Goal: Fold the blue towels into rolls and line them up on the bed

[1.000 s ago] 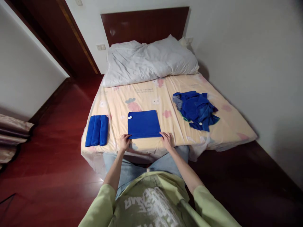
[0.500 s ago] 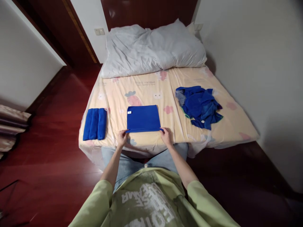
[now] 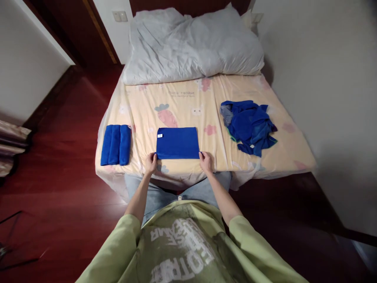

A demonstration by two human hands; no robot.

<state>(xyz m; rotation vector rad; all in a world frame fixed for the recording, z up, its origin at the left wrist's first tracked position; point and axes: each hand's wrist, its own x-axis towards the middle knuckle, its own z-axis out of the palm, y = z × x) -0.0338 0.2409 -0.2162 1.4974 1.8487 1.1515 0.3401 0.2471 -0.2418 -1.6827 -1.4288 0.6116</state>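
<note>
A flat blue towel (image 3: pixel 177 142), folded into a rectangle with a small white tag at its far left corner, lies on the bed near the front edge. My left hand (image 3: pixel 151 162) pinches its near left corner. At the near right corner my right hand (image 3: pixel 205 161) is closed on the towel in the same way. A folded blue towel stack (image 3: pixel 116 144) rests at the bed's left edge. To the right lies a heap of loose blue towels (image 3: pixel 247 125).
The bed (image 3: pixel 182 102) has a pale yellow cartoon-print cover and a white duvet (image 3: pixel 191 43) bunched at its head. A white wall runs along the right side. Dark red wooden floor (image 3: pixel 59 157) surrounds the bed on the left and front.
The towel looks shorter front to back than before, its near edge further from me. Both hands stayed at the near corners. The camera tilted down, so the headboard left the view.
</note>
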